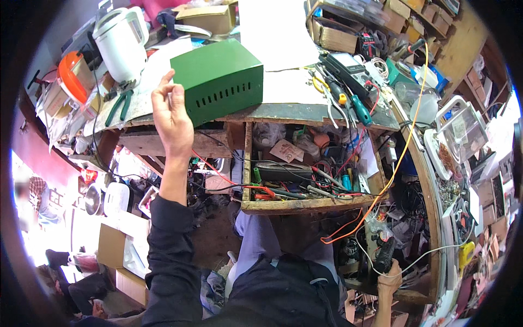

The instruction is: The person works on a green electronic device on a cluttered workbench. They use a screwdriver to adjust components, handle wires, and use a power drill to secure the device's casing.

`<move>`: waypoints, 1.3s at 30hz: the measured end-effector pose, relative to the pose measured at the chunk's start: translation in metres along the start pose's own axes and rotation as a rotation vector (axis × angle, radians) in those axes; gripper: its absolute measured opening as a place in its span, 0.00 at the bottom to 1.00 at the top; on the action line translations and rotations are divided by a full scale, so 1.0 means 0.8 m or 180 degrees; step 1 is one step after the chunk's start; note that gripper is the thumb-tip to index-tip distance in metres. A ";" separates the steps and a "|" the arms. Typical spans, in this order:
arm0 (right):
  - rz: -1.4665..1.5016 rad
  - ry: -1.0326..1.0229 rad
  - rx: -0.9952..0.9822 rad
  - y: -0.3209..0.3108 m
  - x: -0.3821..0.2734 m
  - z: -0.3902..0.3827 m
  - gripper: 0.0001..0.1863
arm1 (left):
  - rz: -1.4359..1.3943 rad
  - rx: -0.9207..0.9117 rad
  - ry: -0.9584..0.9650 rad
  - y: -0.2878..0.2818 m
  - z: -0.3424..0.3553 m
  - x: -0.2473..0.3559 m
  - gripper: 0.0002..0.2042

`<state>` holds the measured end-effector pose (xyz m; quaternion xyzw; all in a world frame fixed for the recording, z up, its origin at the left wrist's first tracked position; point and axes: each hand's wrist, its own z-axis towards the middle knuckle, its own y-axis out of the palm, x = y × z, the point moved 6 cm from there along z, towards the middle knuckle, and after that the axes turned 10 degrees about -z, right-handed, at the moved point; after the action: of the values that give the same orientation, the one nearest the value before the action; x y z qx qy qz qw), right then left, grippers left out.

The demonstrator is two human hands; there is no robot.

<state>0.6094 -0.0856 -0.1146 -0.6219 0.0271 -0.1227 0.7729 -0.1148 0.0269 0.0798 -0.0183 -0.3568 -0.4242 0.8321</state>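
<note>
A green metal box with a row of slots in its near side sits at the workbench's front edge, one corner jutting past it. At its left end is my left hand, raised, with bent fingers and thumb against the box; the contact is partly hidden. Low at the right, beside the bench's lower shelf, my right hand is closed round a black hand tool whose exact kind I cannot make out. A white cable passes close to that hand.
Below the bench top, an open wooden drawer holds tools and wires. Pliers, a teal-handled screwdriver and a black meter-like device lie at right. Green-handled cutters and a white jug are at left. An orange cord hangs down.
</note>
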 end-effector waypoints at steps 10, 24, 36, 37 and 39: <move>-0.0524 -0.0599 -0.1162 -0.057 -0.052 0.009 0.15 | 0.1172 -0.0395 0.0711 -0.004 -0.006 0.024 0.05; -0.0831 -0.1483 -0.2779 -0.083 -0.070 -0.011 0.22 | 0.1155 -0.0324 0.0712 -0.020 -0.005 0.035 0.03; -0.0628 -0.1925 -0.2602 -0.115 -0.083 -0.015 0.19 | 0.1454 -0.0023 0.0700 -0.072 0.011 0.009 0.06; -0.0984 -0.1636 -0.2853 -0.107 -0.086 -0.010 0.17 | 0.1516 -0.0081 0.0769 -0.071 0.007 0.017 0.07; -0.0984 -0.1542 -0.2512 -0.122 -0.101 -0.004 0.12 | 0.1548 -0.0220 0.0812 -0.080 0.001 0.014 0.08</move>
<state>0.5155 -0.0897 -0.0298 -0.8749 -0.2017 -0.0682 0.4350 -0.1572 -0.0217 0.0699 -0.0782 -0.2195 -0.2228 0.9466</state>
